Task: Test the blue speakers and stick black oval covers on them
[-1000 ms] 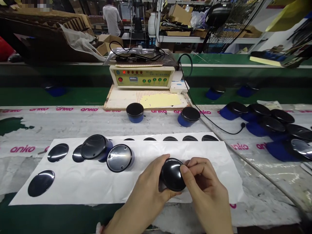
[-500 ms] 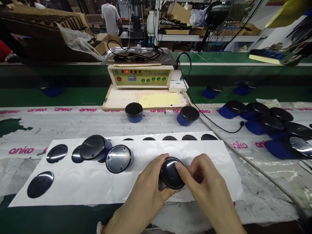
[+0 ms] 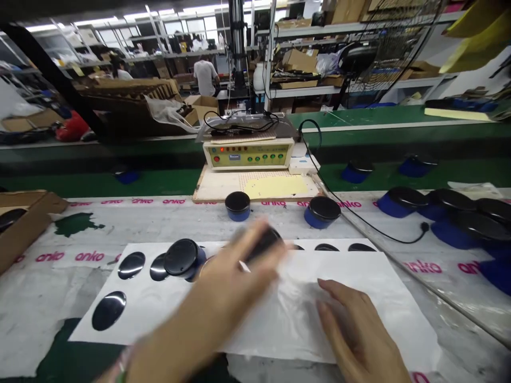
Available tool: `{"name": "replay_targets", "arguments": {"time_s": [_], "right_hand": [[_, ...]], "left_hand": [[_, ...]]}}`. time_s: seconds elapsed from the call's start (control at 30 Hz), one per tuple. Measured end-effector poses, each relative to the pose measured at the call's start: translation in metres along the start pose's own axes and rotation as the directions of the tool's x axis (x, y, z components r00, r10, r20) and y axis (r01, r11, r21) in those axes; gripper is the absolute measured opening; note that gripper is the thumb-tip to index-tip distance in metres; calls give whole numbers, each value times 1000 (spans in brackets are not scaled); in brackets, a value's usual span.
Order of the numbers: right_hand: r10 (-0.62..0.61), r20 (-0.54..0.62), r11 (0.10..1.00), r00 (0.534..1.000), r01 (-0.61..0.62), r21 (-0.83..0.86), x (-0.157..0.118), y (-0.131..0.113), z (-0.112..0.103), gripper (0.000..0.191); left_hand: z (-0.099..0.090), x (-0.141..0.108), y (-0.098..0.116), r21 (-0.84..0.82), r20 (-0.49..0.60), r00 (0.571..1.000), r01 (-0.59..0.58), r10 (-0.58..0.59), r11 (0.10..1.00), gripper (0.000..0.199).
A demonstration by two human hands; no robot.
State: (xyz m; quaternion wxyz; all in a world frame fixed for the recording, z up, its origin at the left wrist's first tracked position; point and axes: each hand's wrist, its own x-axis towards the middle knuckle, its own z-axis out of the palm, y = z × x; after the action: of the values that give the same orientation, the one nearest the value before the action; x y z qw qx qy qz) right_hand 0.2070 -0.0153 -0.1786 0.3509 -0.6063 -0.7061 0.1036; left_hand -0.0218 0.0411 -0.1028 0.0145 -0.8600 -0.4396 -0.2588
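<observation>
Left hand [image 3: 239, 266] blurred, raised over the white sheet [image 3: 359, 287], fingers wrapped around a black round unit [image 3: 266, 240] near the sheet's far edge. Right hand [image 3: 355, 330] flat, open, palm-down on the sheet's near-right part.

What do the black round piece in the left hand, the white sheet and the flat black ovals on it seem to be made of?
The round piece, blurred in the left hand, looks like dark, probably glossy plastic. The white sheet seems thin coated paper or film: it wrinkles beside the right hand. The flat ovals appear to be glossy black stickers or thin plastic discs, showing bright light reflections.
</observation>
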Motion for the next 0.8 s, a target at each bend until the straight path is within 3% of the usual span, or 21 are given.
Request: {"name": "replay_targets", "arguments": {"time_s": [0.03, 0.1, 0.23, 0.3, 0.4, 0.47, 0.53, 0.63, 0.7, 0.73, 0.8], "right_hand": [[-115, 12, 988, 993, 116, -98, -1, -1, 2, 35], [-277, 77, 915, 958, 287, -283, -1, 1, 9, 52], [-362, 119, 761, 925, 366, -535, 2, 11, 25, 71], [-367, 118, 726, 923, 363, -583, 3, 17, 28, 76], [-348, 121, 713, 930, 346, -611, 3, 26, 25, 79], [-326, 126, 721, 937, 333, -608, 1, 35, 19, 78], [-300, 145, 741, 943, 326, -586, 0, 46, 12, 76], [-262, 166, 785, 951, 310, -537, 0, 65, 1, 72], [-230, 161, 823, 960, 280, -494, 4, 68, -7, 72], [-222, 158, 843, 962, 270, -465, 7, 64, -10, 72], [-211, 176, 884, 962, 264, -386, 15, 46, -13, 73]], "left_hand": [[-13, 14, -26, 71, -81, 990, 122, -116, 990, 42], [-32, 41, -88, 130, -140, 955, 279, -261, 951, 45], [-34, 72, -200, 146, -198, 886, 451, -420, 881, 41], [-24, 76, -235, 137, -213, 867, 483, -450, 865, 38], [-16, 76, -254, 128, -212, 863, 489, -458, 863, 37], [-19, 74, -245, 129, -201, 877, 465, -436, 876, 41], [-27, 65, -216, 129, -154, 912, 399, -379, 908, 42], [-39, 33, -142, 98, 3, 973, 228, -230, 969, 39], [-41, 5, -91, 65, 105, 989, 94, -100, 993, 41], [-40, -8, -70, 76, 166, 985, 32, -44, 997, 53], [-34, -27, -45, 99, 230, 971, 47, -69, 994, 77]]}}
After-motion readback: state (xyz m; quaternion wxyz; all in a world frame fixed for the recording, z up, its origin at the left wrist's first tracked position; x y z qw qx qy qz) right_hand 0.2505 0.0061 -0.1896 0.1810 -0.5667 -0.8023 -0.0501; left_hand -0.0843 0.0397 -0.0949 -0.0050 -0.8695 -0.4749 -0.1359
